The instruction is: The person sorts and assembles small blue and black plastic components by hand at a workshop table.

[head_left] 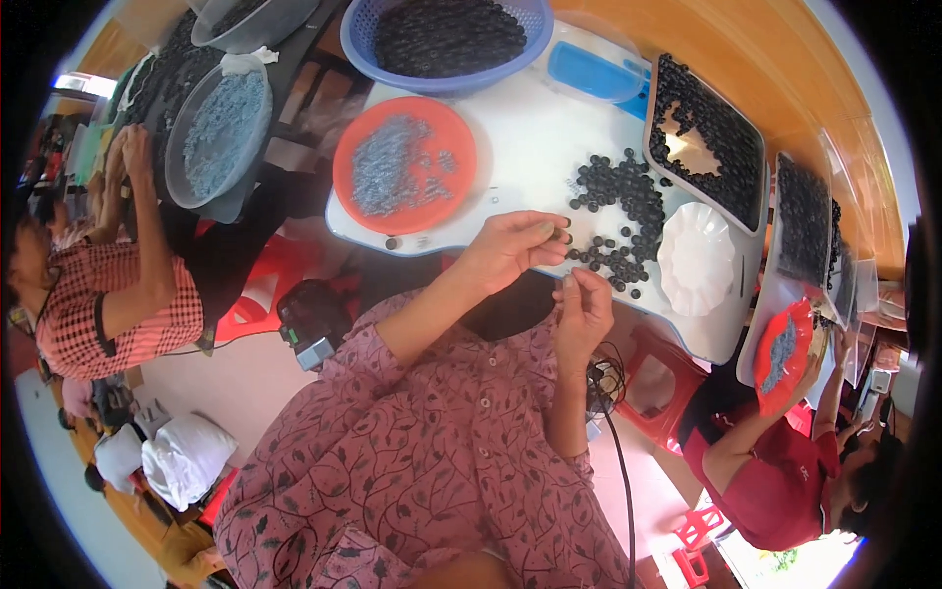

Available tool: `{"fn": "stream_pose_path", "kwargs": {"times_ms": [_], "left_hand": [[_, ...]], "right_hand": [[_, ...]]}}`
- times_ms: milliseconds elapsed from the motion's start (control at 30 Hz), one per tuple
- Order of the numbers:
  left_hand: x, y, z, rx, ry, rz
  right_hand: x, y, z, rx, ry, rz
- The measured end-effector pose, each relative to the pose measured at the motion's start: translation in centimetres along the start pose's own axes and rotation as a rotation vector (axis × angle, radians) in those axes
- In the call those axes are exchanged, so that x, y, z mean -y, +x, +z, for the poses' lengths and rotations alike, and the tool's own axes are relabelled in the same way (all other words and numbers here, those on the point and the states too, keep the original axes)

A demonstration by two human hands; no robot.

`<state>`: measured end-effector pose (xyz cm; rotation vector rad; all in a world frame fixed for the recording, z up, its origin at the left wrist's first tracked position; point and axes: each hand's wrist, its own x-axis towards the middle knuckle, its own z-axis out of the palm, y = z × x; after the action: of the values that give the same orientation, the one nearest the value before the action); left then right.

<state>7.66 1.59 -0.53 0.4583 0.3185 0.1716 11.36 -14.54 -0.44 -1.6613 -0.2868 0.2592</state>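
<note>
Above the table's near edge, my left hand (505, 250) is closed in a pinch on a small dark piece (561, 236), partly hidden by the fingertips. Just to its right and nearer to me, my right hand (585, 309) is also pinched closed; what its fingertips hold, if anything, is too small to name. Beyond both hands lie loose black round parts (643, 208), scattered on the white tabletop (520, 147). To the left, an orange-red plate (453, 123) holds many small grey-blue pieces (388, 167). A white scalloped dish (695, 260) sits right of the black parts.
A blue-violet basket (360, 54) of black parts stands at the far side, near a blue container (594, 71). A tray (692, 152) of black parts is at the far right. Co-workers sit at left (118, 304) and right (775, 481). A dark cable (624, 471) hangs beside me.
</note>
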Motion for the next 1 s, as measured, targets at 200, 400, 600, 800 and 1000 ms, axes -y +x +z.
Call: {"fn": "stream_pose_path", "kwargs": {"times_ms": [200,400,600,800,1000], "left_hand": [[-0.1,-1.1,0.0,0.032,-0.095,-0.029],[0.3,-1.6,-0.7,0.057,-0.156,-0.033],[0.5,-2.1,-1.0,0.067,-0.156,-0.015],[0.2,-2.4,-1.0,0.079,-0.165,-0.007],[1.1,-2.6,-1.8,0.079,-0.161,-0.034]], "right_hand": [[-0.1,0.1,0.2,0.006,-0.015,0.014],[0.2,0.3,0.7,-0.001,0.002,0.027],[0.6,0.3,0.9,0.022,0.064,0.049],[1.7,0.4,1.2,0.017,0.133,0.066],[2.7,0.6,1.4,0.034,0.23,0.02]]}}
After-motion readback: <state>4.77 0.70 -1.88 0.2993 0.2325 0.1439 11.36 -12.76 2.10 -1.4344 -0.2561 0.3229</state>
